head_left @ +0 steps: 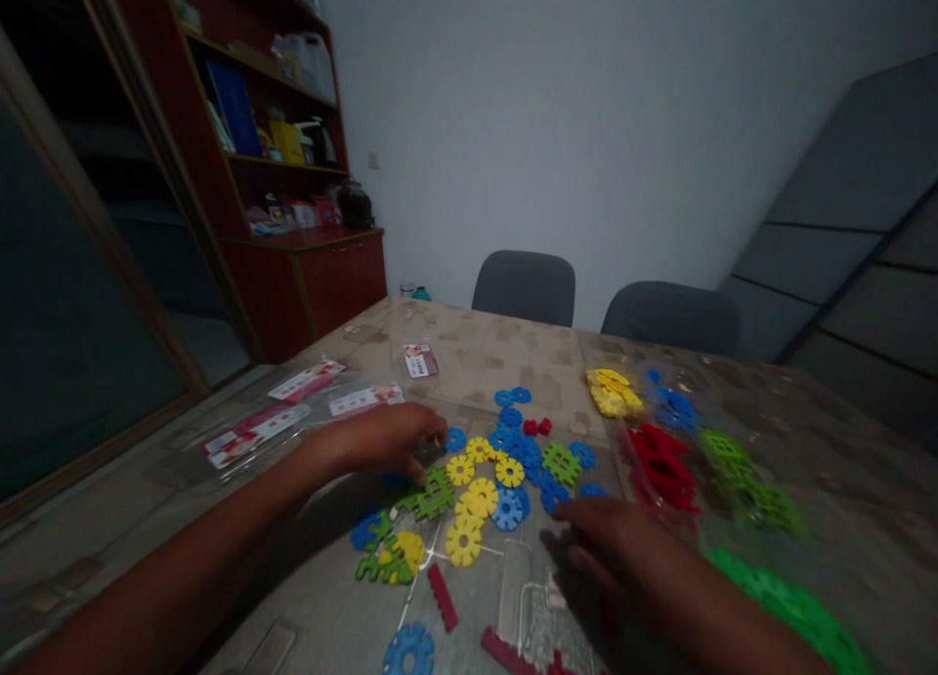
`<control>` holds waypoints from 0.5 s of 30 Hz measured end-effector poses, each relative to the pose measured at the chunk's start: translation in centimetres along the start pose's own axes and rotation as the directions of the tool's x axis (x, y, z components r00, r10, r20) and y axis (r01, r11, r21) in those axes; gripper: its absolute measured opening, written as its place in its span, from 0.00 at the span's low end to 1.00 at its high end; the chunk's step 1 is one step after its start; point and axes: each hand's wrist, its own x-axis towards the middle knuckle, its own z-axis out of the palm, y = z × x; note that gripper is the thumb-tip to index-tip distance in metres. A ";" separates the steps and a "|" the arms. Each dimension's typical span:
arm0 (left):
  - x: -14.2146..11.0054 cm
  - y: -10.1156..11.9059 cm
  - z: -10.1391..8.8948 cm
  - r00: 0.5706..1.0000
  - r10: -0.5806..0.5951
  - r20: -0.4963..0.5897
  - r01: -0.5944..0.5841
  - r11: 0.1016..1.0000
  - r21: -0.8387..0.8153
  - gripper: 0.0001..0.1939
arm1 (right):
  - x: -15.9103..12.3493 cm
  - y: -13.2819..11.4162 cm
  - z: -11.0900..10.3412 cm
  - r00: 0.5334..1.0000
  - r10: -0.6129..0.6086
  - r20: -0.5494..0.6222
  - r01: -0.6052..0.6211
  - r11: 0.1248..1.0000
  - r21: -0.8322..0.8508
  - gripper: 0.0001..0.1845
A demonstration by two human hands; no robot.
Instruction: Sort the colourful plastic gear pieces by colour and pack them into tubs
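Head view: just right of and below the thumb of the left hand [396, 436], nearer than the right, lies a green lattice piece [431, 497], centre of the desk [458, 335]. The left grip looks parted; the right hand's [622, 548], just below a blue disc [555, 499], I cannot tell, its lower fingers lost in shadow. The bottom edge crops red pieces [505, 652].

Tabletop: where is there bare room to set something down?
The far stretch of the tabletop looks bare, between the small labelled packet, the yellow pieces in plastic and the gray chair. Crowded: between the left hand and right hand, with blue discs and yellow discs, and the right side, with red pieces and green pieces.
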 end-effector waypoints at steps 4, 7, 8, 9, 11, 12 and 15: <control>0.4 0.4 1.0 0.994 0.045 0.095 -0.048 0.998 0.028 0.22 | 0.8 -1.3 1.6 0.999 -0.002 0.040 0.003 1.000 -0.029 0.14; 0.7 0.9 1.7 0.995 0.038 0.094 -0.044 0.997 0.070 0.19 | 1.3 -1.6 1.9 0.999 0.018 0.045 -0.014 0.997 -0.080 0.11; 0.8 1.2 1.8 0.995 0.040 0.093 -0.046 0.997 0.067 0.18 | 1.5 -1.7 2.0 0.999 0.020 0.034 -0.017 0.996 -0.092 0.11; 0.8 1.4 1.9 0.995 0.044 0.092 -0.049 0.997 0.060 0.17 | 1.6 -1.7 2.1 0.999 0.022 0.030 -0.019 0.995 -0.102 0.11; 0.8 1.8 2.0 0.995 0.053 0.087 -0.058 0.997 0.046 0.15 | 1.9 -1.8 2.2 0.999 0.021 0.045 -0.016 0.993 -0.113 0.11; 0.8 2.1 1.9 0.995 0.060 0.080 -0.063 0.997 0.040 0.15 | 2.0 -1.8 2.3 0.998 0.022 0.053 -0.016 0.993 -0.116 0.12; 0.5 2.6 1.3 0.996 0.078 0.044 -0.080 0.996 0.037 0.12 | 2.0 -1.6 2.5 0.999 0.011 0.046 -0.006 0.993 -0.120 0.13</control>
